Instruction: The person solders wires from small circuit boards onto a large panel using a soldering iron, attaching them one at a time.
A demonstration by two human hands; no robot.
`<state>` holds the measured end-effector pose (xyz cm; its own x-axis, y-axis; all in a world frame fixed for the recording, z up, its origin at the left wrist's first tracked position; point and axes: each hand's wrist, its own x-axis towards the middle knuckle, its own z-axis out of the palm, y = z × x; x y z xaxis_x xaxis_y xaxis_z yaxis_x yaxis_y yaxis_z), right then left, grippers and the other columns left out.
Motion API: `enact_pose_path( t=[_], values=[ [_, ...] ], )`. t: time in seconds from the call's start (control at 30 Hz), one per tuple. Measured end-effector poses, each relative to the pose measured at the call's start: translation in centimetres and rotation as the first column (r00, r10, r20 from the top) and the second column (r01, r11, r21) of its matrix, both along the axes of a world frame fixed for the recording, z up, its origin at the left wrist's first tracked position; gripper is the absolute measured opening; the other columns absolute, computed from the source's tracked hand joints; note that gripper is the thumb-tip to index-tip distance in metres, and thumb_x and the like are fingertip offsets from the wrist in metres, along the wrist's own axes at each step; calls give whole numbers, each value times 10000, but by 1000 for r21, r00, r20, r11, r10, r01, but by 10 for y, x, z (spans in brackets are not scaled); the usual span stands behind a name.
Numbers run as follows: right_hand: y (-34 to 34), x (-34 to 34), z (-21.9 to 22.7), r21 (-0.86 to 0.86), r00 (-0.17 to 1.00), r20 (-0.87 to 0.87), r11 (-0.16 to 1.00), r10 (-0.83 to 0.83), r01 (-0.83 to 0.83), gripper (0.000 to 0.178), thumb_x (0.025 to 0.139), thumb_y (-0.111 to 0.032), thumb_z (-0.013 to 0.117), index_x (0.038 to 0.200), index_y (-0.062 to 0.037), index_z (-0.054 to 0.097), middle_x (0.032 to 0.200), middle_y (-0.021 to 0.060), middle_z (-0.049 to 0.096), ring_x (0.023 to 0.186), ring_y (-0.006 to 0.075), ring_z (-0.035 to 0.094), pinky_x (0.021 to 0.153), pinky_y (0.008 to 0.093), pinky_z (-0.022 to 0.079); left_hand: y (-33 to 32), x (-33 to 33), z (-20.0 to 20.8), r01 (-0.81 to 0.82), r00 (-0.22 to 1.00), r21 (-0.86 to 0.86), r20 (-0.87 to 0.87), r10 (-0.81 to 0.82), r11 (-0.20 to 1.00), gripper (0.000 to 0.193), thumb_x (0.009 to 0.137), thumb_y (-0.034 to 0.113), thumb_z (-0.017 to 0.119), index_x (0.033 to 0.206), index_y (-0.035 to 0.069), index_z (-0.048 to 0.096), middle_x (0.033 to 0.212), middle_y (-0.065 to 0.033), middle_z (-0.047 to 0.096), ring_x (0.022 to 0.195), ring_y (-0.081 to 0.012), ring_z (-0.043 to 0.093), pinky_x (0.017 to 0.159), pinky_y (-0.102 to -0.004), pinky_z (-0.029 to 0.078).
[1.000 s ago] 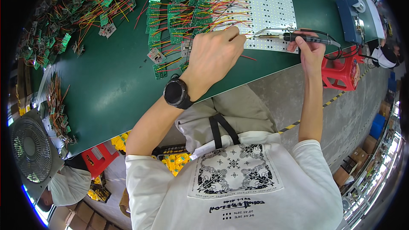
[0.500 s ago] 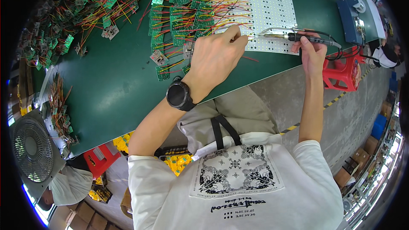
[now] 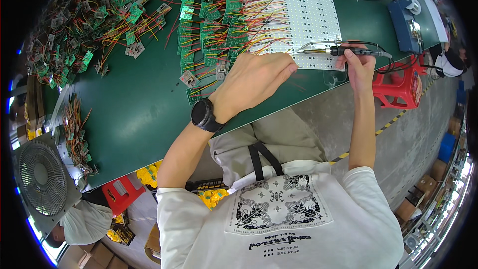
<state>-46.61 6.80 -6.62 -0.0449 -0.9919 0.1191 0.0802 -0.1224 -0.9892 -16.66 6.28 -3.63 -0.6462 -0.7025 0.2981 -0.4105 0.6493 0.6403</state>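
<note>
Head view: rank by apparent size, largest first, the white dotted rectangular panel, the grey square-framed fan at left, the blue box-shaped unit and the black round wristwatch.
1. White dotted rectangular panel
2. Grey square-framed fan
3. Blue box-shaped unit
4. Black round wristwatch

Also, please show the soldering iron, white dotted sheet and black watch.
Soldering iron (image 3: 336, 50): head view, black handle's front.
White dotted sheet (image 3: 313, 15): head view, right half.
Black watch (image 3: 201, 112): head view, dial.

A black-handled soldering iron is gripped in the right hand, its metal end aimed toward the left hand; a white dotted panel is laid flat beyond both; green circuit boards, red-and-yellow-wired, are ranked beyond the left.
</note>
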Motion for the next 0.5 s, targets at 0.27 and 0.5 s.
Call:
enact_pose_path(
  t=[0.27,0.5],
  values=[
    [0,-3,-3,-14,999,0,999,38,-38,225,865,-18,649,1059,80,591,771,134,652,615,188,631,562,288,487,0,-1,-5,-95,995,-238,20,102,967,94,882,156,632,869,65,651,787,-63,581,645,-261,598,530,-367,461],
    [2,0,-1,-8,999,-22,999,46,-46,225,861,-31,661,1044,82,595,816,144,659,628,203,646,559,300,508,-1,-2,-12,-140,988,-243,26,150,960,96,857,163,660,862,67,665,797,-51,582,603,-261,594,511,-371,459]
  ],
)
